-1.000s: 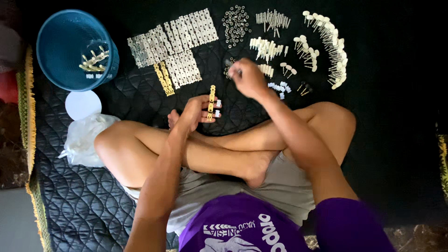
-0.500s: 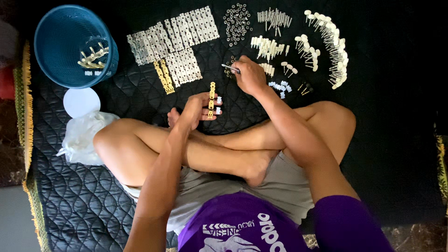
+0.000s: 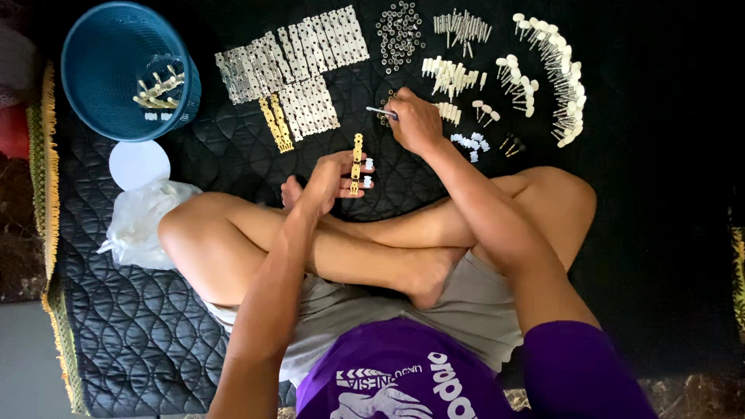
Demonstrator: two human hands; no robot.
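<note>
Fingers of the left hand curl around a gold strip — thin, shiny, standing straight up, with small white bits on its side — over the middle of the black quilted mat. Farther up the mat, the right hand pinches a thin metal pin — its fingers shut tight.

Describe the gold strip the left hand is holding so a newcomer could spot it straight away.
Start at the blue basket at the top left, then go right past the rows of silver plates to the left hand above the crossed legs. The gold strip stands upright in its fingers, carrying small white pieces, unlike the bare gold strips lying on the mat.
</note>
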